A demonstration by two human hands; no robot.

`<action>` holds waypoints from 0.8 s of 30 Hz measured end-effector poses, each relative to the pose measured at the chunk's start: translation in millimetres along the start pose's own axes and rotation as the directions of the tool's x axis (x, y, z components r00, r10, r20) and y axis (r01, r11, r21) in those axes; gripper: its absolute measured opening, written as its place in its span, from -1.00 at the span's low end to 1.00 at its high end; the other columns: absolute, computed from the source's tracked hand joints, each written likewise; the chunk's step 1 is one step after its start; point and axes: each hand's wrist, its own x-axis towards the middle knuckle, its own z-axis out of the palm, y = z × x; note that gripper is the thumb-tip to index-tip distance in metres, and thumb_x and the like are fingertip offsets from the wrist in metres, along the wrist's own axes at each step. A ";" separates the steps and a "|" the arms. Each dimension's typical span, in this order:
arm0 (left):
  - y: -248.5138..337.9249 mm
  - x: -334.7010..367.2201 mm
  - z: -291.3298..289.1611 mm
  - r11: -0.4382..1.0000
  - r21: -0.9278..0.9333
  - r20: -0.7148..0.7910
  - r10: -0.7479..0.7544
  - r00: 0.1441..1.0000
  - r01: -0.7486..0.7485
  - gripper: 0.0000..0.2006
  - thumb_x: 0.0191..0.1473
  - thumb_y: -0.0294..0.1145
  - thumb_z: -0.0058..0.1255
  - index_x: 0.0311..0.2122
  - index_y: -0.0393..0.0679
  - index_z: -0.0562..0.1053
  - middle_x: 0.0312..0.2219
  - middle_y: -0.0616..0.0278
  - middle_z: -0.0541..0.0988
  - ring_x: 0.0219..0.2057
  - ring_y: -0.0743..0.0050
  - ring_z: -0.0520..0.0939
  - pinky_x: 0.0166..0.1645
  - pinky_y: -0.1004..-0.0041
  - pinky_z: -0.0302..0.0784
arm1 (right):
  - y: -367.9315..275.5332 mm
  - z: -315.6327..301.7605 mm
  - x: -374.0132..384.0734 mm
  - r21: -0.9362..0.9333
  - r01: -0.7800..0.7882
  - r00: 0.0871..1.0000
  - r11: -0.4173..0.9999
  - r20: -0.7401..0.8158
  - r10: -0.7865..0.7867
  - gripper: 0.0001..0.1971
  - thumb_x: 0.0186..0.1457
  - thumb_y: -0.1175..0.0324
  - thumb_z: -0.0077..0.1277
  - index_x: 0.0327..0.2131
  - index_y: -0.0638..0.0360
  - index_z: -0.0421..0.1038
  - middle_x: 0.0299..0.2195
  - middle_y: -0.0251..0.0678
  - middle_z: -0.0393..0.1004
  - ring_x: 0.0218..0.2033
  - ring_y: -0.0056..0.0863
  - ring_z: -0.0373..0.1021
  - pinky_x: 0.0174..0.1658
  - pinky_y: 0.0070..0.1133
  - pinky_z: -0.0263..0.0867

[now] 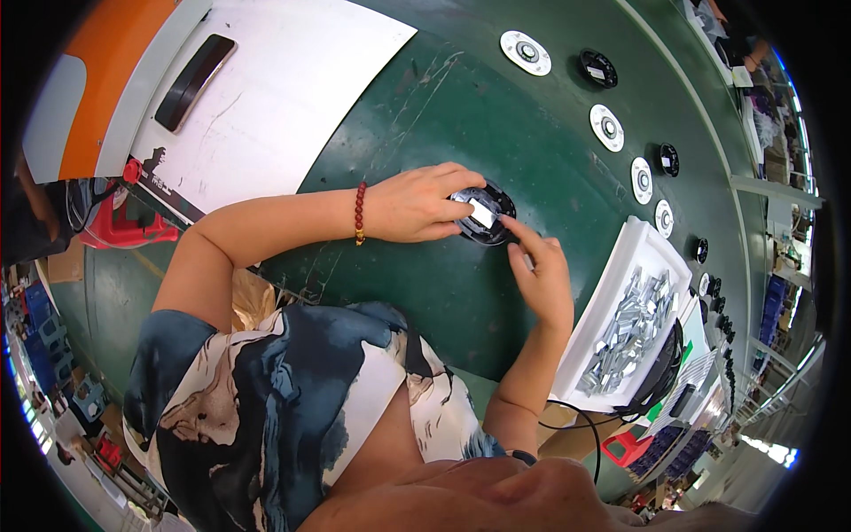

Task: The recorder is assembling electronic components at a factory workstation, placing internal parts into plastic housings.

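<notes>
A round black plastic housing (502,200) lies on the green tabletop in front of me, with a shiny white-silver rectangular piece (482,213) set in its middle. My left hand (422,203) grips the housing from the left, its fingers bent over the rim and one fingertip against the rectangular piece. From the right, my right hand (542,271) reaches the housing with its index fingertip on the near right rim. The other fingers of that hand are curled, and a small pale bit shows between them and the thumb; what it is I cannot make out.
A white tray (631,232) heaped with silver metal pieces (628,332) stands at my right. White oval discs (607,128) and black round housings (598,68) form a line along the far side. White sheeting (292,80) at the left carries a dark oblong object (196,82).
</notes>
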 end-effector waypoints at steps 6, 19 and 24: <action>2.4 7.2 -3.5 0.998 -0.040 -0.010 -0.047 0.999 0.046 -0.45 -0.16 -0.38 0.27 0.02 -0.14 0.40 0.10 -0.06 0.32 0.08 -0.08 0.39 0.13 0.16 0.34 | 22.8 -37.7 -13.4 0.149 -0.325 0.908 0.934 -0.226 0.352 -0.79 0.20 0.40 -0.03 -0.13 0.23 0.45 -0.58 -0.33 0.40 -0.51 -0.46 0.33 -0.27 -0.49 0.30; -26.9 31.0 -16.5 0.996 -0.071 0.092 -0.051 0.994 0.058 -0.28 -0.16 -0.38 0.27 0.18 -0.10 0.28 0.08 -0.02 0.31 0.09 -0.04 0.38 0.14 0.22 0.37 | 225.3 -160.9 -93.3 0.059 -0.826 0.359 0.560 -0.712 0.604 -0.60 -0.02 0.08 0.09 -0.29 0.26 0.56 -0.33 -0.03 0.57 -0.25 -0.13 0.51 -0.16 -0.40 0.37; -57.7 62.0 -24.9 0.995 -0.079 -0.062 -0.060 0.996 0.055 -0.27 -0.14 -0.44 0.23 0.21 -0.13 0.24 0.07 -0.03 0.31 0.08 -0.05 0.39 0.16 0.27 0.34 | 271.6 -162.7 -91.4 -0.029 -0.924 0.314 0.382 -0.630 0.710 -0.43 -0.13 -0.10 0.11 -0.25 0.26 0.55 -0.29 0.05 0.56 -0.16 -0.01 0.48 -0.05 -0.30 0.35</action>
